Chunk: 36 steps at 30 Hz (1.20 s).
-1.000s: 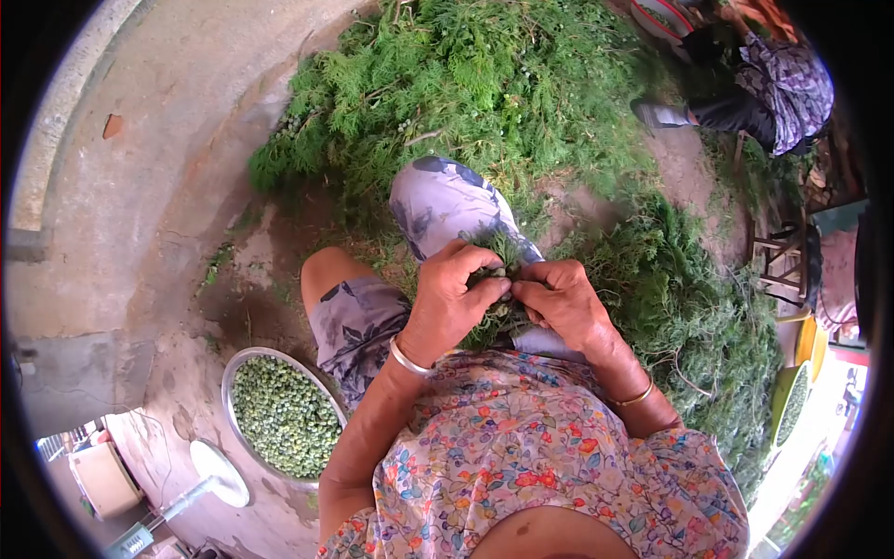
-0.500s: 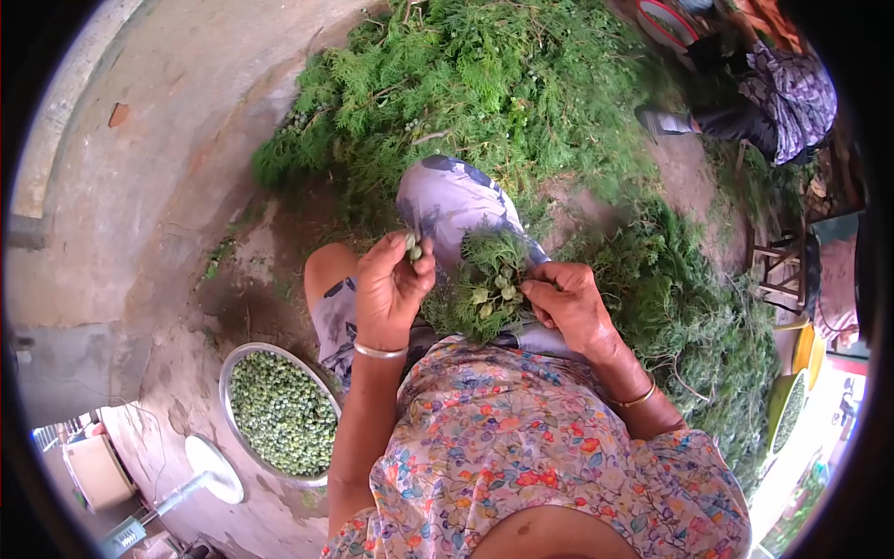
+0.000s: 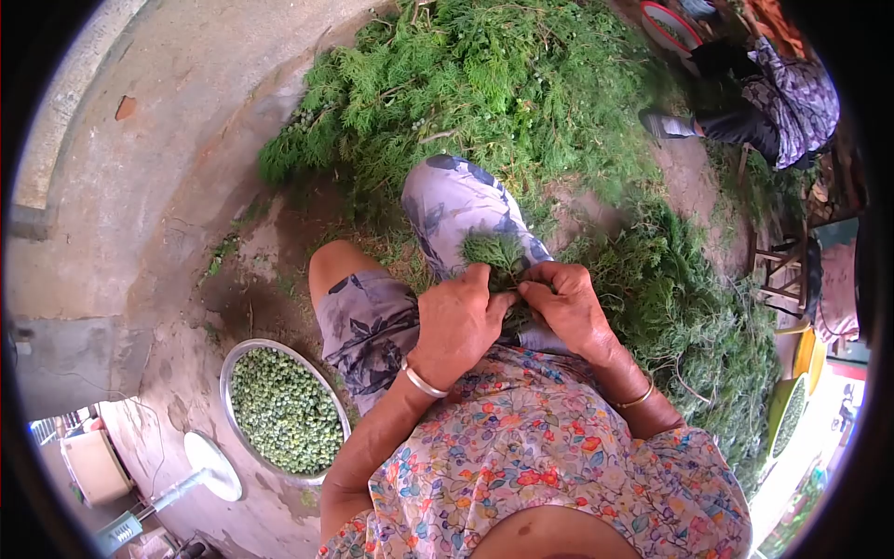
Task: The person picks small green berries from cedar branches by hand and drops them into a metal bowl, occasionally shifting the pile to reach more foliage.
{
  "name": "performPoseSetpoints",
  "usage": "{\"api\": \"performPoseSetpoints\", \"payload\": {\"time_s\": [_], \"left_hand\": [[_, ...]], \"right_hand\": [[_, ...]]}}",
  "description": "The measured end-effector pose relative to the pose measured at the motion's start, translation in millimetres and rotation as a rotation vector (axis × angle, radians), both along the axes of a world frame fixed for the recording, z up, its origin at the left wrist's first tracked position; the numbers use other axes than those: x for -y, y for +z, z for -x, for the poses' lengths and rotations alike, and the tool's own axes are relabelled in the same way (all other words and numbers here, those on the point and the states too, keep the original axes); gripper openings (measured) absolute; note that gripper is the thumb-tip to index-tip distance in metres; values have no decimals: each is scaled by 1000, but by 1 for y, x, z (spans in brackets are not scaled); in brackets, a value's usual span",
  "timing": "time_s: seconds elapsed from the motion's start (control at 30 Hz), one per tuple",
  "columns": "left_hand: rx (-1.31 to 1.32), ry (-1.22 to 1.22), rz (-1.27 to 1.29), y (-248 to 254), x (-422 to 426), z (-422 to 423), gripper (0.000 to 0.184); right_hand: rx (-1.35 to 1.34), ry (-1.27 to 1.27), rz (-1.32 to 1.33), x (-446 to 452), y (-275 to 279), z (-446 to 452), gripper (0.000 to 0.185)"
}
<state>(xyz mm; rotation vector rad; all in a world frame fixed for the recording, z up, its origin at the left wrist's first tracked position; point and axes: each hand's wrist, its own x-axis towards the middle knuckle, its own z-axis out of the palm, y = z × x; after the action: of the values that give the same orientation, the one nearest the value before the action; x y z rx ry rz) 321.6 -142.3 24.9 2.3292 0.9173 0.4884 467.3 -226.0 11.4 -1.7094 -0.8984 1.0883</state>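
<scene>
My right hand (image 3: 570, 307) pinches a small green conifer sprig (image 3: 494, 250) between thumb and fingers, above my lap. My left hand (image 3: 458, 321) is closed against the same sprig, its thumb close to my right fingertips. The back of that hand hides what its fingers hold, and also covers the sprig's lower part. To the left, on the ground, a round metal basin (image 3: 226, 391) is filled with small green cones (image 3: 284, 410).
A large heap of leafy conifer branches (image 3: 484, 84) lies ahead, with more cut branches (image 3: 689, 317) at the right. A person (image 3: 792, 102) sits at the upper right near a red-rimmed basin (image 3: 670, 26). A pale fan (image 3: 214, 466) stands lower left. Yellow containers (image 3: 808, 359) are far right.
My left hand, with green cones in its fingers earlier, has moved right onto the sprig and now covers its cones. My right hand has stayed nearly in place, still holding the sprig.
</scene>
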Motion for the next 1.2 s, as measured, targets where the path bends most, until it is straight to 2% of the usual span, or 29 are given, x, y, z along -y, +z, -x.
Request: {"api": "performPoseSetpoints", "payload": {"time_s": [0.23,0.3,0.33,0.4,0.43,0.5,0.53,0.7,0.77,0.8,0.83,0.9,0.93,0.97,1.03,1.1,1.17,1.2], "left_hand": [[215,-54,-16,-24,-8,2,16],[445,83,206,-24,-5,0,8],[445,82,208,-21,-6,1,8],[622,338,972,-9,-13,7,6],[621,337,973,-10,-21,13,6],[1088,197,1395,-22,-40,31,13],[1217,5,1573,-31,-47,42,23],[1174,148,1575,-30,-29,60,38],[1128,139,1434,-33,-19,61,31],[1092,157,1335,-26,-12,58,20],[1095,160,1334,-21,-9,55,20],[659,246,983,-14,-2,47,15],[581,314,840,-11,2,36,11],[582,315,839,-17,4,29,11],[509,161,248,-32,3,21,7],[513,126,325,-32,2,22,7],[455,268,723,-30,1,26,10],[456,266,724,-30,-1,27,10]], "right_hand": [[42,1,-15,-1,1,1,13],[24,1,-39,-1,-2,1,12],[5,1,-61,0,-4,0,11],[-43,-22,-32,1,1,-2,12],[-90,-44,-8,2,3,-2,13],[-129,-74,5,2,4,-2,13],[-169,-103,17,2,4,-1,13],[-176,-72,-17,3,-1,-2,13],[-168,-63,-16,2,-1,-2,13],[-164,-65,-12,2,-1,-2,13],[-160,-67,-8,1,-1,-1,12],[-147,-59,-5,0,1,0,13],[-136,-55,-1,-1,2,0,13],[-136,-54,-2,-1,3,1,13],[-127,-53,-3,-2,6,2,13],[-116,-44,-15,-1,4,1,13],[-103,-38,-26,1,3,1,13],[-94,-45,-20,1,4,2,13]]}}
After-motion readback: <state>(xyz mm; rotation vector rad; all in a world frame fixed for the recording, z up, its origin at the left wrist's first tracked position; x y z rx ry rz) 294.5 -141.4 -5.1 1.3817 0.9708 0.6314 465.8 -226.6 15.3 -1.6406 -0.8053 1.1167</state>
